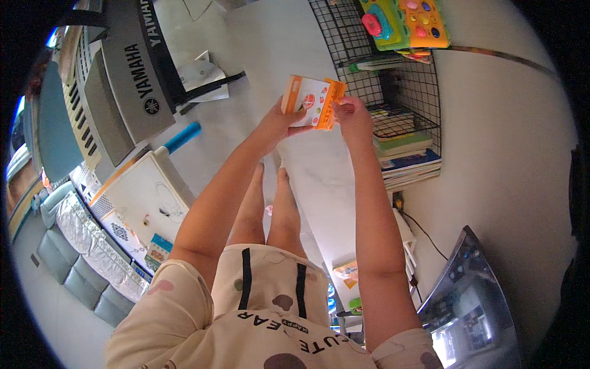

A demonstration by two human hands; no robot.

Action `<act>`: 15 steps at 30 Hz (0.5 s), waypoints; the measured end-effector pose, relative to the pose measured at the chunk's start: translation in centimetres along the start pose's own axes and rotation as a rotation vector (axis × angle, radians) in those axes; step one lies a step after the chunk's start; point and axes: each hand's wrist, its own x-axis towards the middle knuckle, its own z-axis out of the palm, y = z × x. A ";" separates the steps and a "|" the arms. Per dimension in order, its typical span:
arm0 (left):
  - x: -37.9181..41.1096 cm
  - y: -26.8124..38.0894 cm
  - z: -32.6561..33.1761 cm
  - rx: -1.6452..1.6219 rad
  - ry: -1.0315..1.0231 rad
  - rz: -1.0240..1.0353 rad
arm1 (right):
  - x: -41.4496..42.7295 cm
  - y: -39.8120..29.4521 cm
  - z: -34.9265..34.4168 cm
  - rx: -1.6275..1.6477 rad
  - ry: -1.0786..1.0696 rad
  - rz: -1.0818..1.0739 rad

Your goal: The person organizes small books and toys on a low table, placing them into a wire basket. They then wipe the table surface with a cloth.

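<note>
My left hand (280, 121) holds a small white-and-orange box (313, 97) printed with round coloured pictures, its thumb across the front face. Along the box's right side runs a bright orange plastic edge (328, 108) with an uneven, notched outline. My right hand (355, 117) is at this orange edge, with thumb and curled fingers pinching it. The right fingertips are partly hidden, so what exactly lies between them is unclear. Both hands are raised in front of me, above the pale floor.
A black wire rack (387, 83) with stacked books (410, 161) and a colourful toy (405, 23) stands right of my hands. At left are a Yamaha keyboard (115, 92) and a white table (143, 193) with a blue roll (183, 137). A dark screen (474, 295) stands lower right.
</note>
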 end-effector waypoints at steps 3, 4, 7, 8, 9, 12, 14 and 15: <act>-2.1 0.7 -1.1 -0.110 0.000 -0.009 | -1.4 -1.5 1.6 0.326 -0.056 0.076; -2.7 1.0 -1.2 -0.136 0.003 -0.005 | -1.6 -1.7 1.9 0.299 -0.031 0.034; -3.9 1.7 -1.0 -0.140 0.052 0.020 | -2.0 -2.7 2.2 0.148 0.056 -0.123; -4.1 1.7 -1.0 -0.138 0.062 0.039 | -2.3 -3.0 2.0 0.058 0.092 -0.196; -4.2 1.7 -1.1 -0.137 0.073 0.061 | -2.5 -3.6 1.7 -0.033 0.127 -0.271; -4.4 1.6 -1.7 -0.150 0.115 0.099 | -3.4 -5.1 1.0 -0.084 0.228 -0.274; -4.6 1.6 -2.2 -0.158 0.118 0.117 | -3.5 -5.2 0.9 0.005 0.250 -0.253; -4.8 1.7 -2.3 -0.159 0.105 0.127 | -3.5 -5.2 0.9 0.051 0.262 -0.242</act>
